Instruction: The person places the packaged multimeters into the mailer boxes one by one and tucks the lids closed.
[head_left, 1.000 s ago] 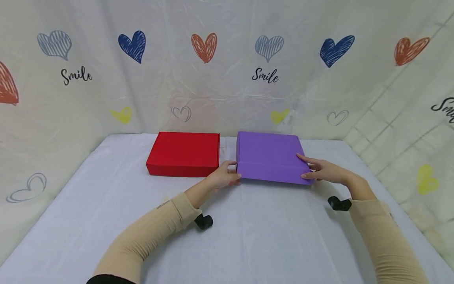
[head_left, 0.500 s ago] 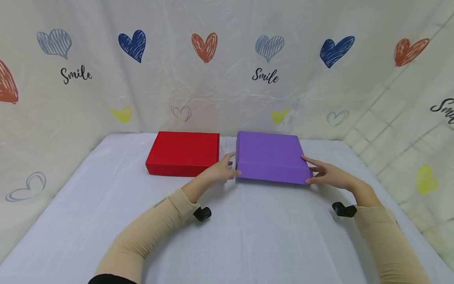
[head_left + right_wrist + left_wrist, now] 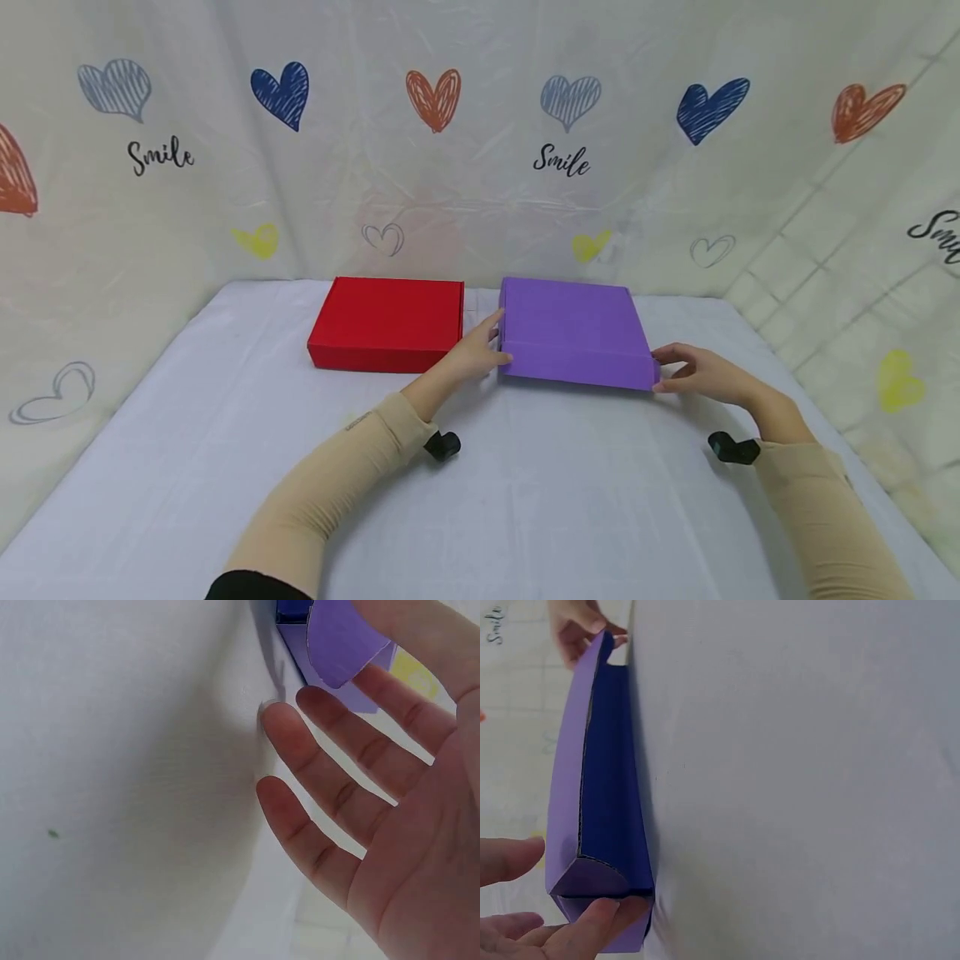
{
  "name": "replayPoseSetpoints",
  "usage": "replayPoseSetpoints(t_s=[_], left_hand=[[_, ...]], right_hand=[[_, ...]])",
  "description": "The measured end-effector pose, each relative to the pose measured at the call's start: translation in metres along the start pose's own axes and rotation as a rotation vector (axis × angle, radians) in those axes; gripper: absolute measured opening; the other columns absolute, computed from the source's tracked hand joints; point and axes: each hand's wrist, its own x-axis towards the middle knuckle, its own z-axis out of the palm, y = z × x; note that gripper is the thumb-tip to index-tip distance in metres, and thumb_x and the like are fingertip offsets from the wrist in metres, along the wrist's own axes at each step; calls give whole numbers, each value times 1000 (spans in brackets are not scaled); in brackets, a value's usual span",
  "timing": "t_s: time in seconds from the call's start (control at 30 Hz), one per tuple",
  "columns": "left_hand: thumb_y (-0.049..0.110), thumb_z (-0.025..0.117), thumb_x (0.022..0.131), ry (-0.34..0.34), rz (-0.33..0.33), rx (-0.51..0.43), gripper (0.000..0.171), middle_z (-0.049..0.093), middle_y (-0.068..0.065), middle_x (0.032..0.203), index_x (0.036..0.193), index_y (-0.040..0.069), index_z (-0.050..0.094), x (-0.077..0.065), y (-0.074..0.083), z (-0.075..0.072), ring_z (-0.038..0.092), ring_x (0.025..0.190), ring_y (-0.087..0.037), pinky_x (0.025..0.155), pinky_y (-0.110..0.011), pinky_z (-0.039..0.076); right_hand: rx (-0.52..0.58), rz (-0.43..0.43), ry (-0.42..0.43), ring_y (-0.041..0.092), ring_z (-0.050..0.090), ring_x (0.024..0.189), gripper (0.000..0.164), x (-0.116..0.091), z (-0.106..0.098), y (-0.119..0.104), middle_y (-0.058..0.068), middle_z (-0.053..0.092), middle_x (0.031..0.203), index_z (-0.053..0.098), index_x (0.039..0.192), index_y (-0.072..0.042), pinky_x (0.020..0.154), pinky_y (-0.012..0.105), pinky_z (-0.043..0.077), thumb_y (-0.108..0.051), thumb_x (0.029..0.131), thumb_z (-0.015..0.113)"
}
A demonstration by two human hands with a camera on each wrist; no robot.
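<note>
A purple cardboard box [image 3: 573, 321] lies at the back of the table, its lid lowered and the lid's front panel jutting toward me. Under that panel, a dark blue surface [image 3: 607, 765] shows in the left wrist view. My left hand [image 3: 472, 354] is at the box's left end, thumb touching the front corner and the other fingers extended along the side. At the right front corner is my right hand [image 3: 708, 375], its fingers spread. In the right wrist view a purple side flap [image 3: 341, 645] lies beside the thumb and partly covers the index finger.
A red box [image 3: 390, 312], closed, lies left of the purple one, partly behind my left hand. White cloth [image 3: 570, 500] covers the table. A pale sheet printed with hearts [image 3: 480, 183] hangs behind it. Black wrist cameras [image 3: 733, 448] stick out at both cuffs.
My right hand has come off the lid's top and shifted right and down to the front corner. My left fingers have spread upward along the left side. Both boxes stay put.
</note>
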Motion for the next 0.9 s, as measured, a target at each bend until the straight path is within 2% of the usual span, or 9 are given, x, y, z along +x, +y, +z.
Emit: replayPoseSetpoints(t_s=[0.13,0.33,0.43,0.5,0.67,0.8,0.9], left_hand=[[-2,62,98,-12,35,68,72,34,-15,163,162,8,30,0,-1,0,30,151,-28,116,-41,36],[-4,61,97,-41,26,47,68,37,-19,160,160,7,35,-1,-2,-2,36,148,-29,99,-35,51],[-3,61,98,-68,16,64,69,36,-19,161,160,7,33,0,0,-4,35,148,-29,92,-29,50],[-2,61,98,-73,17,81,70,35,-20,161,161,6,32,2,2,-5,35,148,-30,95,-30,50],[-1,63,98,-36,3,147,72,36,-22,160,161,9,31,5,3,-6,36,147,-33,114,-43,40],[0,63,99,-49,-23,149,74,36,-20,161,163,10,28,7,2,-6,40,145,-31,113,-40,41],[-1,64,98,-72,-47,95,75,38,-20,160,163,11,28,8,1,-8,43,144,-31,104,-34,49]], right_hand=[[-64,21,27,29,68,107,61,-1,1,-1,25,63,132,56,139,6,87,41,52,-27,92,78],[-98,28,38,24,69,105,66,-1,1,-1,21,66,132,55,143,6,90,43,51,-31,93,76],[-89,32,31,24,69,106,68,-1,1,0,22,63,135,52,146,5,92,44,50,-32,94,75],[-83,19,31,28,68,108,68,-1,1,1,24,60,138,51,146,6,93,45,50,-30,95,75],[-44,6,27,38,65,117,65,1,3,1,27,58,140,49,145,8,95,45,50,-23,94,76],[-17,25,16,36,65,114,67,2,4,1,29,58,138,48,143,8,92,41,50,-21,91,80],[-23,25,15,33,66,109,67,3,4,1,31,57,137,48,140,9,90,43,51,-20,90,81]])
